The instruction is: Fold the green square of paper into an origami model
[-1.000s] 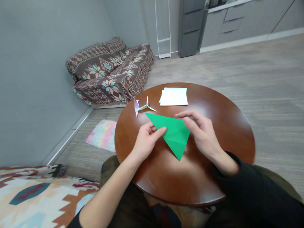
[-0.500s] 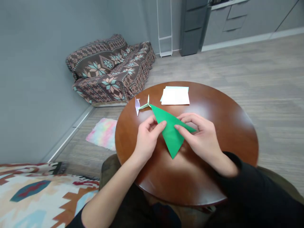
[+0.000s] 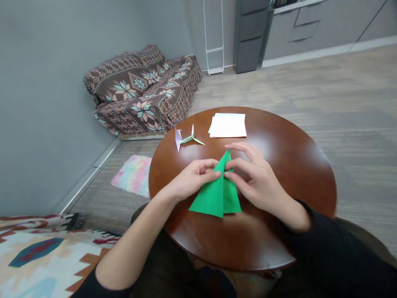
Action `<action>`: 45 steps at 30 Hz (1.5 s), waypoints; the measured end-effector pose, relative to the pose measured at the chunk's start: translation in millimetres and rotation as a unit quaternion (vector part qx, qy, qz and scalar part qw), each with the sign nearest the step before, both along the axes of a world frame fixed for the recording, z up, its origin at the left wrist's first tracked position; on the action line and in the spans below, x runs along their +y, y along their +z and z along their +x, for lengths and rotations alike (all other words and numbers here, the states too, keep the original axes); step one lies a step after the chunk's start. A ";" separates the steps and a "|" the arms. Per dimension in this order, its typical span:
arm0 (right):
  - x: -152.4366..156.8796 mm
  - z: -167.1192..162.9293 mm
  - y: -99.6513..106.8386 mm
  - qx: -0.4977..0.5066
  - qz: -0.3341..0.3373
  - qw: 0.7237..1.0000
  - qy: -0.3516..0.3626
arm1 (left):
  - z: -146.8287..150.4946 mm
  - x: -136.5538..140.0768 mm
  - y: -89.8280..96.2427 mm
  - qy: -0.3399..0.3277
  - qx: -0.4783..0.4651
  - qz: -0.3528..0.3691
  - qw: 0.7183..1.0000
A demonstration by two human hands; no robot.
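Observation:
A folded sheet of green paper (image 3: pixel 214 198) is held between my hands above the near half of the round table. It stands as a tall triangle, with its narrow tip pointing away from me and a crease running down its middle. My left hand (image 3: pixel 200 176) pinches its left edge, thumb on top. My right hand (image 3: pixel 252 171) grips the upper right side between thumb and fingers, with the index finger stretched beside the tip. Beyond my hands lie a pale green folded paper figure (image 3: pixel 192 138) and a lilac one (image 3: pixel 178 139).
The round brown wooden table (image 3: pixel 297 178) fills the middle. A stack of white and pale blue paper (image 3: pixel 228 125) rests near its far edge. A patterned sofa (image 3: pixel 145 91) stands behind at left, a fluffy pastel mat (image 3: pixel 133 176) on the floor.
The green paper has turned so its point faces away and its wide end faces me. Both hands have shifted their hold on it. The pale green figure is more exposed.

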State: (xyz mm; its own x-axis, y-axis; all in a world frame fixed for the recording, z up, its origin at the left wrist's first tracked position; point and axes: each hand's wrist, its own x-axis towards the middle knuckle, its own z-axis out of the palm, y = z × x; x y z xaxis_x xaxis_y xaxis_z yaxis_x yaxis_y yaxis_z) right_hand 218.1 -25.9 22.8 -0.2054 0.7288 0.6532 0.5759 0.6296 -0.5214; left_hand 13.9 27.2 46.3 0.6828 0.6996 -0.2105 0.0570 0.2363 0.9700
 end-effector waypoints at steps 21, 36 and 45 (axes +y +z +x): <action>5.3 15.4 4.7 0.194 -0.321 0.917 0.134 | -13.6 8.3 30.1 -0.108 0.132 0.231 0.958; 2.4 13.5 8.1 0.275 -0.314 0.905 0.082 | -9.3 -2.1 43.1 -0.090 0.229 0.285 0.926; -0.1 9.7 10.0 0.298 -0.307 0.902 0.050 | -6.4 -3.8 39.3 -0.001 0.213 0.220 0.952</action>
State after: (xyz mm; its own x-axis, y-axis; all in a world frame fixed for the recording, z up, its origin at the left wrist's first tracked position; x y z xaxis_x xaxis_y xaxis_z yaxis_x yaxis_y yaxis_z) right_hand 227.7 -26.0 32.7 -0.0357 0.9884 0.1479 0.0350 0.1492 -0.9882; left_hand 7.5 23.4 85.6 0.6032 0.7823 -0.1554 0.4672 -0.1886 0.8638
